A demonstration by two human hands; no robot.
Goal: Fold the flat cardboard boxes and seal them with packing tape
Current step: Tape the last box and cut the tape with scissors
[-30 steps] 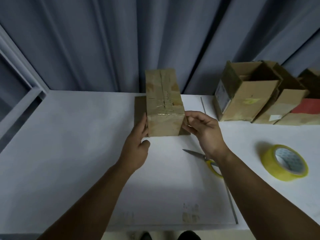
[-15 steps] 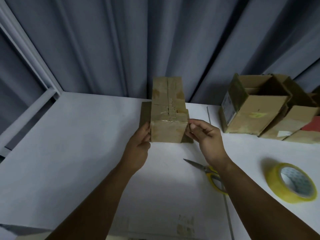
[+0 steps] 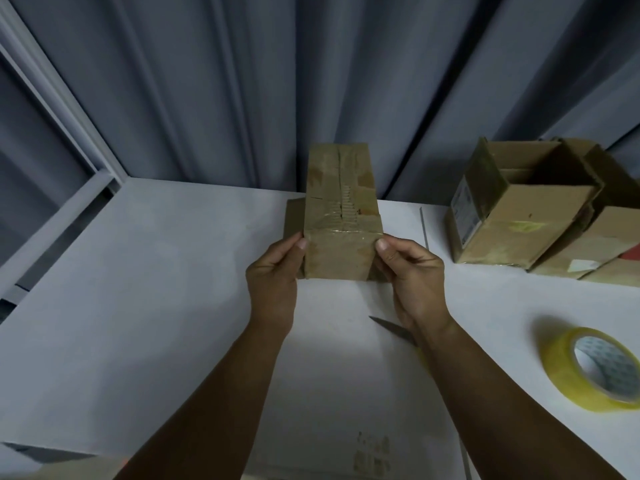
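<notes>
Box point(image 3: 341, 216) between both hands — fingers point(image 3: 302, 243) pinching its near corners.

Bare forearms point(image 3: 214, 393), bare left hand point(image 3: 275, 275), bare right hand point(image 3: 414, 271), thumbnails point(image 3: 302, 243) apparently trimmed short

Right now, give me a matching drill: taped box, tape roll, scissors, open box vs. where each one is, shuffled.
Things:
1. taped box
2. tape roll
3. scissors
4. open box

Places:
A. partly hidden under the right forearm
B. gripped between left hand and right hand
C. on the table, near right, untouched
D. far right by the curtain, top open

Pairs: 1-B, 2-C, 3-A, 4-D
</notes>
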